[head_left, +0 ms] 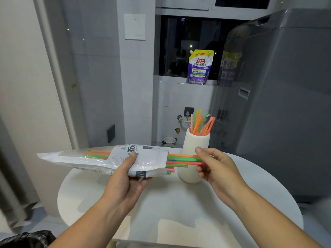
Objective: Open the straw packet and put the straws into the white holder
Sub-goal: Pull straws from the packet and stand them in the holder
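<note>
Plastic, white and printed, the straw packet [100,159] lay level above the round white table [179,203], stretching well out to the left of the left hand [125,178]. That hand was clamped on the packet near its open end — thumb on top, fingers underneath. Just to its right, a bunch of orange, green and pink straws [180,159] stuck out of the opening. The right hand [213,163] had closed its thumb and fingertips on the ends of the topmost ones. Directly behind this hand stood the white holder [194,142] on the table — several coloured straws already upright in it.
</note>
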Demonstrator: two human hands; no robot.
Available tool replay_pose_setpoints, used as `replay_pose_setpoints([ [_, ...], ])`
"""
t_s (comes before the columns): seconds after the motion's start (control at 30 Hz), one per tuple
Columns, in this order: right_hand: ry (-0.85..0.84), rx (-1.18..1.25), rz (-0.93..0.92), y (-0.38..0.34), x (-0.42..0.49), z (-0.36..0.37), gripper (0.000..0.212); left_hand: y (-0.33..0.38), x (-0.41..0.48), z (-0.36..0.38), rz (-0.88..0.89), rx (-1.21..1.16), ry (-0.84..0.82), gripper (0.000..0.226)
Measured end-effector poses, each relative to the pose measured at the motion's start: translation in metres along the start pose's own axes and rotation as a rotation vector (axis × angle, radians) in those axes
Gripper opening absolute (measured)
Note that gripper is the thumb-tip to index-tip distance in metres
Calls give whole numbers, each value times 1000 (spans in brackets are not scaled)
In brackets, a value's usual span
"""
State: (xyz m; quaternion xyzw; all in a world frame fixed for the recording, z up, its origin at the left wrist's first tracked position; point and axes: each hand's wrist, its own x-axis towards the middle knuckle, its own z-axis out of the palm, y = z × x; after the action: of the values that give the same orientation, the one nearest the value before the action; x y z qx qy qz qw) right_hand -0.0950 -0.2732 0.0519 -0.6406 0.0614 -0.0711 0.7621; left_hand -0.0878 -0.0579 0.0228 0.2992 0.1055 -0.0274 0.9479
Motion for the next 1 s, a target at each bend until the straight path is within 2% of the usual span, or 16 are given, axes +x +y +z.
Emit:
replay_pose_setpoints([
  [0.07,-23,24,40,0,-2,4,23,-1,0,0,-6,0,-2,36],
  [0.23,-25,7,46,1,-3,5,14,-1,-2,1,-18,3,2,33],
  [0.53,14,399,157,-5,-3,8,8,-1,-2,2,-16,-5,9,35],
  [0.7,21,477,179,-7,-5,9,9,0,-2,2,-11,0,13,28],
  [0.87,43,544,149,-4,-5,13,26,0,-4,4,8,-1,14,24],
  [1.0,25,445,100,10,-7,19,36,0,-5,5,11,-11,10,25],
])
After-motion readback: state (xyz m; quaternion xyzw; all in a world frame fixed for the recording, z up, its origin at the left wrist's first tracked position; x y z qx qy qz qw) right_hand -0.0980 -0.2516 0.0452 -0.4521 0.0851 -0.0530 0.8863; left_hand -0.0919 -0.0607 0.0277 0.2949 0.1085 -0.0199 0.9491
